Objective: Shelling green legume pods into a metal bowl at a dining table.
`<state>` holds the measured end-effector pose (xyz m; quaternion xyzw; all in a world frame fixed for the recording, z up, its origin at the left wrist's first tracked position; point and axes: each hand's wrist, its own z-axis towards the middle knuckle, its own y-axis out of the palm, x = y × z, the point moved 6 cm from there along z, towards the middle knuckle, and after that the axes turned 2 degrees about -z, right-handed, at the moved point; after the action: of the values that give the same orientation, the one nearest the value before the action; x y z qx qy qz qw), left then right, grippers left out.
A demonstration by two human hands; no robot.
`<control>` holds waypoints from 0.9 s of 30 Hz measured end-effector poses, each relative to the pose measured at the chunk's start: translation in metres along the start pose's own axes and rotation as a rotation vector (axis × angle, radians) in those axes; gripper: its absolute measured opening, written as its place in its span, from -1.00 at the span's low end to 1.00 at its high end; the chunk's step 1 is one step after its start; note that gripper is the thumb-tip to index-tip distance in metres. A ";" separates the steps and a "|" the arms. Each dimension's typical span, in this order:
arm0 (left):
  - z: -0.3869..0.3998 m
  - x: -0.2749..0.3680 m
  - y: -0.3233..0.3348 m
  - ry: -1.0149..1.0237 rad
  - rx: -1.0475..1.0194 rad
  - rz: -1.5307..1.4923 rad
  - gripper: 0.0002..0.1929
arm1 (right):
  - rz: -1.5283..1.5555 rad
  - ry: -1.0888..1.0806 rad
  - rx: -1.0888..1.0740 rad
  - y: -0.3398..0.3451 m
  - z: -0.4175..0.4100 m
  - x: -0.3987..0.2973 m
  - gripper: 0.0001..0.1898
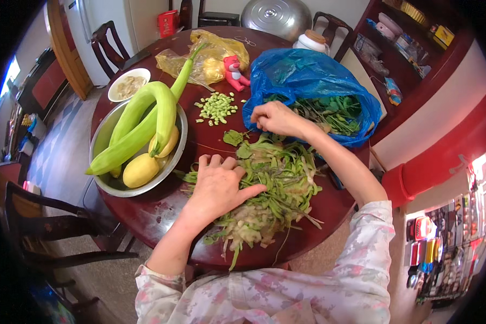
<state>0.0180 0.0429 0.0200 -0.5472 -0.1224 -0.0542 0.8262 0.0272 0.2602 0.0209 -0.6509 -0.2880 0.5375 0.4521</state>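
Note:
A pile of green and pale vegetable peelings and stems [267,190] lies at the near side of the round dark red table. My left hand [218,184] rests on the pile's left part, palm down, thumb spread. My right hand [276,117] is at the left edge of the opening of a blue plastic bag [308,69], its fingers curled by the bag's rim; whether they pinch the plastic I cannot tell. Leafy greens [336,111] show inside the bag. A loose leaf [233,138] lies between my hands. Shelled green beans [218,107] form a small heap beyond it.
A steel basin [99,141] at the left holds long green gourds [135,135] and yellow fruits [141,171]. Behind are a white bowl [114,94], a yellow plastic bag [222,44], a pink bear figure [235,73] and a lidded white jar [311,42]. Chairs stand around the table [146,218].

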 end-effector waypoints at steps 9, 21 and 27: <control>0.016 -0.007 -0.001 0.024 0.143 -0.323 -0.66 | -0.225 -0.035 0.228 0.039 -0.127 0.006 -0.68; 0.161 -0.024 0.056 -0.098 -0.277 -0.048 -0.61 | 0.150 0.058 0.483 -0.027 -0.144 0.079 -0.74; 0.235 -0.080 0.118 -0.131 -0.217 -0.164 -0.50 | -0.343 0.086 0.591 -0.040 -0.173 0.102 -0.77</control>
<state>-0.0661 0.3019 -0.0186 -0.6239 -0.2138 -0.0987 0.7452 0.2241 0.3164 0.0141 -0.4562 -0.2056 0.4859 0.7166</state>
